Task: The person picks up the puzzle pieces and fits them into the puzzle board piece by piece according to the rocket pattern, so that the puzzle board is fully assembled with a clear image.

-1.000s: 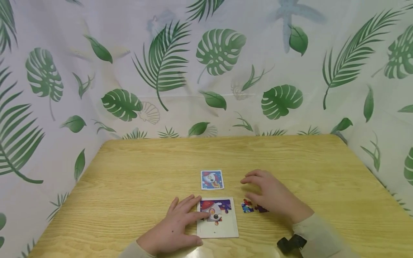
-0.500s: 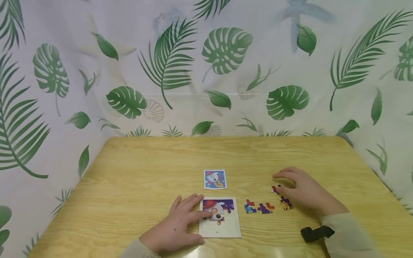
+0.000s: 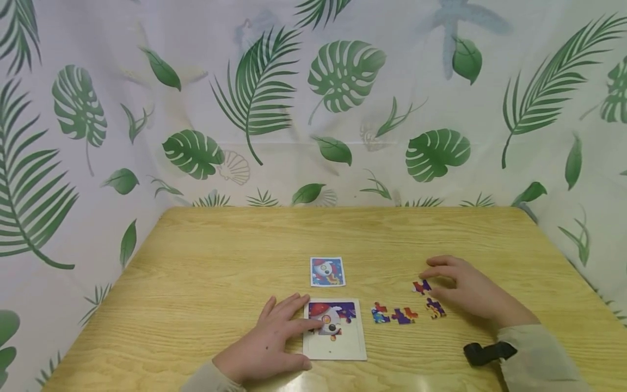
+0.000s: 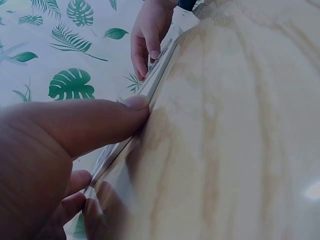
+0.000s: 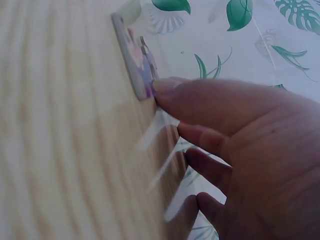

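Observation:
A square puzzle board [image 3: 343, 348] lies flat at the front middle, its upper part filled with a picture of a white animal in a red hat. My left hand [image 3: 271, 343] rests over its left edge with fingers spread, one finger reaching onto the picture. To the right, several loose puzzle pieces lie on the table: a blue and red piece [image 3: 379, 313], a purple and orange piece [image 3: 404, 316], a purple and yellow piece [image 3: 435, 308] and a red and purple piece [image 3: 422, 287]. My right hand [image 3: 470, 291] hovers low beside the last two, fingers loosely bent, holding nothing.
A small picture card [image 3: 327, 272] showing the same animal lies behind the board. The wooden table [image 3: 220, 245] ends at a white curtain [image 3: 367, 125] printed with green leaves, which also hangs at both sides. A black strap [image 3: 489, 354] sits at the right wrist.
My right hand has moved right, and the loose pieces once bunched under it now lie spread apart in view. Lately it drew slightly back from the red and purple piece. The left hand stays put.

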Action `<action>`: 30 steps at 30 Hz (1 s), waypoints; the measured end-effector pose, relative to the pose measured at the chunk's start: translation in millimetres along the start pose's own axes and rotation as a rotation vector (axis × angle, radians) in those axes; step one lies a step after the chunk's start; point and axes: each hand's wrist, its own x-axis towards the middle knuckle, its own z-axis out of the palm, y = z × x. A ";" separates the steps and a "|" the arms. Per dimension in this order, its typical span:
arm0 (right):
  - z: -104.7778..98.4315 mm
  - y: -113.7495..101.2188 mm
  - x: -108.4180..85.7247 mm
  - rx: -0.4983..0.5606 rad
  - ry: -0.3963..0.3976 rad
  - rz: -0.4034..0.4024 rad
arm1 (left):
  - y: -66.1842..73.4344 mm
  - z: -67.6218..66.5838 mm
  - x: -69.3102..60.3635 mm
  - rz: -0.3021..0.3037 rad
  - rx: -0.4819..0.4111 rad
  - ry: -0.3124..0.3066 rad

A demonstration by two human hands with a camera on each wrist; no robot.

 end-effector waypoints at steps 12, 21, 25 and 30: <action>5.2 -5.5 3.4 -0.050 0.069 0.017 | 0.9 -1.0 -0.4 -0.003 -0.009 -0.004; 6.6 -8.8 8.5 -0.103 0.068 0.045 | -0.8 -0.6 0.4 -0.005 -0.007 -0.005; 6.7 -10.4 9.2 -0.127 0.077 0.035 | -1.2 -0.8 0.5 -0.005 -0.012 -0.005; 8.0 -11.2 8.3 -0.120 0.080 0.048 | -1.3 -0.9 0.7 0.003 -0.011 -0.009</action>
